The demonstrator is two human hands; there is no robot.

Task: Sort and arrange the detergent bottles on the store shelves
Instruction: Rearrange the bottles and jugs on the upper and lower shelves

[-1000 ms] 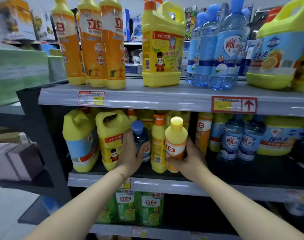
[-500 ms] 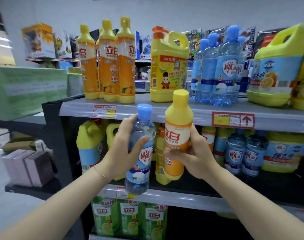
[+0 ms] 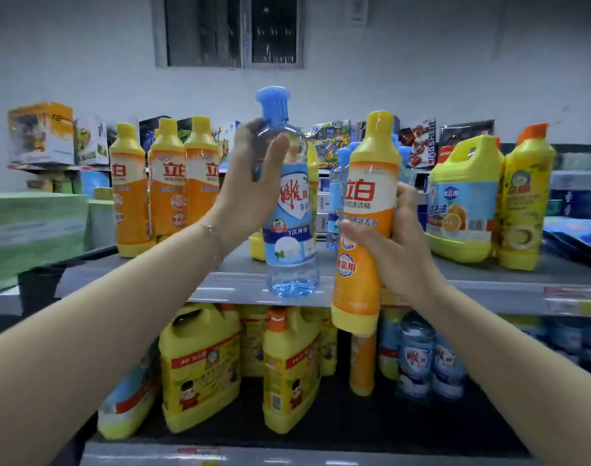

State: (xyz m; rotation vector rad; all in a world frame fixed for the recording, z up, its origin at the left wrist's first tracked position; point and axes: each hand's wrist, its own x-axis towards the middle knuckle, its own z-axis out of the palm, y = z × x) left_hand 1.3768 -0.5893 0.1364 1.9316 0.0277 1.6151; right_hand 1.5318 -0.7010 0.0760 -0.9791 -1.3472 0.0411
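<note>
The left grip (image 3: pixel 253 186) wraps the shoulder of the blue bottle (image 3: pixel 291 230), thumb across the front. The right grip (image 3: pixel 400 243) curls round the middle of the orange bottle (image 3: pixel 363 203). Both bottles hang upright in the air in front of the upper shelf (image 3: pixel 146 280), near each other.

Each likely belongs with its own kind. The orange row (image 3: pixel 168 186) stands to the left and the blue cluster (image 3: pixel 336 196) straight behind, so the arms would cross. It seems better to set one down at a time, base lifted clear of the shelf lip and label facing out, without nudging the neighbours.

- **In hand:** one blue, one orange.
- **Upper shelf:** three orange bottles in the left row, and one jug (image 3: pixel 462 200) at the right. The blue ones are partly hidden, so I cannot count them.
- **Lower shelf (image 3: pixel 321 455):** three yellow jugs (image 3: pixel 200 368), one orange bottle and two clear blue bottles (image 3: pixel 417 358). More to the right are blurred.
</note>
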